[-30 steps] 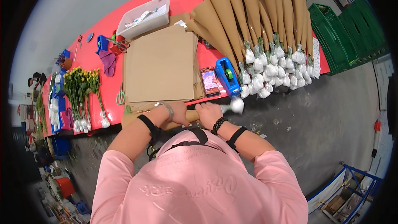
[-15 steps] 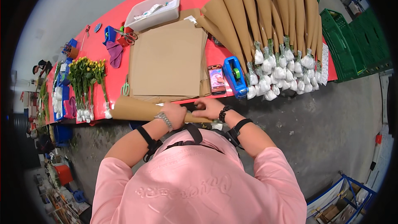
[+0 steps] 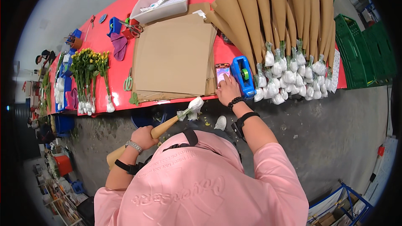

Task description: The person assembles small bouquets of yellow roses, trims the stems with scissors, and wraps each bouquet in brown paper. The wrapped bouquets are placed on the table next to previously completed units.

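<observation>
My left hand (image 3: 143, 138) is closed round a bouquet (image 3: 164, 129) rolled in brown kraft paper, held low in front of the table. Its white, plastic-wrapped stem end (image 3: 194, 105) points toward the table edge; the flowers inside are hidden. My right hand (image 3: 228, 91) reaches over the table edge, fingers stretched out over the lower part of a phone (image 3: 222, 71) with a lit screen. Whether the fingertips press the screen, I cannot tell. Just right of that hand stands a blue tape dispenser (image 3: 247, 91) with a green roll. Flat brown paper sheets (image 3: 173, 58) lie stacked to its left.
Several paper-wrapped bouquets (image 3: 247, 12) lie on the right of the red table (image 3: 201, 0), beside green crates (image 3: 351, 46). Yellow roses (image 3: 88, 63) lie at left. Green-handled scissors (image 3: 128, 83), a purple cloth (image 3: 119, 46) and a translucent bin (image 3: 161, 12) surround the sheets.
My left hand has drawn the bouquet down and left, tilting its stem end up toward the table. My right hand has left the bouquet and moved up to the phone, its fingers straightened.
</observation>
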Demonstrator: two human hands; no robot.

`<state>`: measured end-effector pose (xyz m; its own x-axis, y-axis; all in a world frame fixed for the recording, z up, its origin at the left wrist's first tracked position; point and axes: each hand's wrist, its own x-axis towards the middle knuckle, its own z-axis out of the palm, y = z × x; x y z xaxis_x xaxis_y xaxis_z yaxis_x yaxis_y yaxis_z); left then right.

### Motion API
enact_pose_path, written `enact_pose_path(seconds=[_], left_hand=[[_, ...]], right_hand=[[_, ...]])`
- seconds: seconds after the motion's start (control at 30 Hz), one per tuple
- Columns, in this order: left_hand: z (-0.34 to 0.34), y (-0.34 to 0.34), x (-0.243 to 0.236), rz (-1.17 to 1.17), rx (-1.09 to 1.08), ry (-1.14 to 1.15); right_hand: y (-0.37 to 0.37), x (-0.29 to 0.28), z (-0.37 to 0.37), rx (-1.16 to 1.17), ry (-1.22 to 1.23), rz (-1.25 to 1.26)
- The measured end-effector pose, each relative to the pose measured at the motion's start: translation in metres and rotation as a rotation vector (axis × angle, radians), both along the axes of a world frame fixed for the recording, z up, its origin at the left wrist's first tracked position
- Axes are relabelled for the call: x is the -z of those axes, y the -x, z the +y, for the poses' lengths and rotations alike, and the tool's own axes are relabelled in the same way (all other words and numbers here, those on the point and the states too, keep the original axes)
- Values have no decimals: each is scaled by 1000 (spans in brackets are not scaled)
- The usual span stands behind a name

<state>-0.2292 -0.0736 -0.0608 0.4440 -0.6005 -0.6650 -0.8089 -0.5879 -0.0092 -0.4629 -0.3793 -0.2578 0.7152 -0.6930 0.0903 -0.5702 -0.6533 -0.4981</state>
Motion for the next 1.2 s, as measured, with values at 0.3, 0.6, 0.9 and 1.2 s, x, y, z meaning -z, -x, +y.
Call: enact_pose_path(seconds=[0.3, 0.6, 0.9, 1.2], left_hand=[[6, -3, -4, 82, -166, 286], [8, 4, 2, 108, -255, 377], [26, 5, -5, 89, -267, 404], [39, 9, 2, 158, -353, 499]], right_hand=[[72, -37, -49, 630, -151, -147], [23, -40, 27, 50, -169, -65], [-16, -5, -17, 93, -273, 25], [63, -53, -50, 649, -91, -131]])
